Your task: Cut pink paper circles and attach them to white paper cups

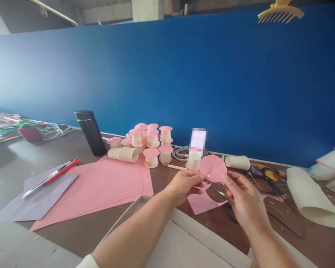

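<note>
Between my two hands is a pink paper disc (pixel 213 167), held up over the table. My left hand (pixel 185 185) pinches its lower left edge. On the opposite edge, the fingers of my right hand (pixel 243 195) are closed. Just behind the disc stands a small white paper cup (pixel 193 162). Below lies a cut pink paper scrap (pixel 202 203). Several paper cups topped with pink discs (pixel 151 153) are grouped at the back, some stacked.
Pink sheets (pixel 108 182) and a lilac sheet (pixel 50 203) with a red-handled utility knife (pixel 56 175) lie left. A black flask (pixel 91 134) stands behind. A shallow box (pixel 190 245) sits in front, nested cups (pixel 124 154) at the back, larger paper cups (pixel 309 193) right.
</note>
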{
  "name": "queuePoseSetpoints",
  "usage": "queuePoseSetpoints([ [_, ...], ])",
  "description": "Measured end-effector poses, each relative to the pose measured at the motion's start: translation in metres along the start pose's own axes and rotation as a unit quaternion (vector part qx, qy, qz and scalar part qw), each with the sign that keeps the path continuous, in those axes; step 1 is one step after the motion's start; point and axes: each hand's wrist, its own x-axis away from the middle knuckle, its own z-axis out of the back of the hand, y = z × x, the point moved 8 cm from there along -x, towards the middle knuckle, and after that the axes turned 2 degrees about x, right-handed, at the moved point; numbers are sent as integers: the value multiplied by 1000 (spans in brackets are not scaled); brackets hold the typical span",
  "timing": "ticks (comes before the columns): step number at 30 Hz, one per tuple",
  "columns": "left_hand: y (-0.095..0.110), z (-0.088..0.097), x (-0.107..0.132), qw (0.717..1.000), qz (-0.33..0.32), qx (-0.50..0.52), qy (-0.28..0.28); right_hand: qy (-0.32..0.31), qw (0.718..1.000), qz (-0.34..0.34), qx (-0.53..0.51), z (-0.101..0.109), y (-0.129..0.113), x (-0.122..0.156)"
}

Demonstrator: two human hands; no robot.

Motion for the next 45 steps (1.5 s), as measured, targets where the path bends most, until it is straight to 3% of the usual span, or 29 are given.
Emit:
queuePoseSetpoints([
  [18, 1, -1, 2, 1000, 9, 0, 21, 37, 995, 43, 81, 3, -12, 6],
  [30, -1, -2, 2, 999, 11, -11, 32, 84, 977, 96, 170, 4, -22, 12],
  [38, 1, -4, 3, 999, 4, -25, 32, 114, 951, 168, 234, 5, -26, 17],
  [45, 1, -4, 4, 999, -2, -43, 32, 142, 909, 244, 307, 2, -40, 27],
])
